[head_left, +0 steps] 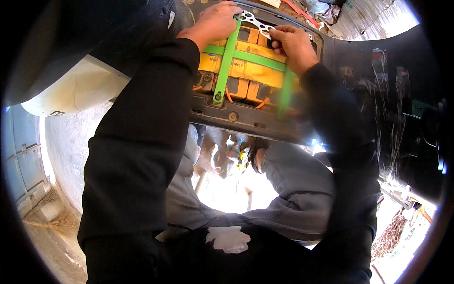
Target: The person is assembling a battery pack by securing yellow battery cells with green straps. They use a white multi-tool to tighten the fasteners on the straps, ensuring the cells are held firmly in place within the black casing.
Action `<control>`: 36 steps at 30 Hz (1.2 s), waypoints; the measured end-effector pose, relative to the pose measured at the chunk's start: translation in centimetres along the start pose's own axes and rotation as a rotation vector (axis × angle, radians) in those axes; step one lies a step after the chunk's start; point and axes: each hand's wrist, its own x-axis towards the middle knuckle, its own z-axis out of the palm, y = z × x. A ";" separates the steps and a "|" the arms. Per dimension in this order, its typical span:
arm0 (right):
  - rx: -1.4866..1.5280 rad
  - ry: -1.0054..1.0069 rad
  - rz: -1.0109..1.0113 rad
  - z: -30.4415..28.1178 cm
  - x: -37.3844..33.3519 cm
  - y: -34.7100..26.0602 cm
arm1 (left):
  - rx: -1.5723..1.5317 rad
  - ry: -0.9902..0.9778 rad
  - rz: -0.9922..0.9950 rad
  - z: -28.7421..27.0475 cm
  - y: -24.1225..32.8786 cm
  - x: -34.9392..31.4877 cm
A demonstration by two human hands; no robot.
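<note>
A flat silver multi-hole wrench (256, 23) lies across the far edge of a compartment holding yellow-and-orange batteries (246, 71). My right hand (297, 47) pinches its right end between thumb and fingers. At the other end, the curled fingers of my left hand (213, 22) close on the wrench, right by the top of a green strap bar (227, 64). That bar runs front to back over the batteries, with a bolt at its near end. A green crossbar (260, 58) passes sideways over the pack. Below my right wrist, another green strip (285, 92) is smeared by motion.
The compartment's dark near rim (222, 111) carries round fasteners. Orange cables (263, 102) show beside the batteries. A white curved panel (75, 90) stands at left, and a black panel with clear tape strips (378, 94) at right. My grey-trousered legs (298, 189) are below.
</note>
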 end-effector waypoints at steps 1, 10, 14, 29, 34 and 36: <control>0.036 0.004 0.001 -0.1 0.0 0.3 | -0.018 -0.024 -0.036 -0.2 0.3 0.1; -0.603 0.357 -0.448 -1.8 7.6 0.6 | -0.090 -0.067 -0.100 -2.0 2.3 -0.1; -0.371 0.235 -0.223 -1.3 5.8 0.6 | -0.139 -0.143 -0.144 -2.6 2.5 -0.1; -0.572 0.374 -0.675 -1.3 5.8 -1.0 | -0.124 0.100 -0.006 -1.6 2.7 -0.3; -0.614 0.358 -0.643 -1.4 5.6 0.0 | -0.155 0.001 -0.043 -2.6 2.7 -0.5; -0.263 0.156 -0.283 -1.4 4.8 -0.5 | 0.201 -0.267 0.173 -3.6 2.4 0.0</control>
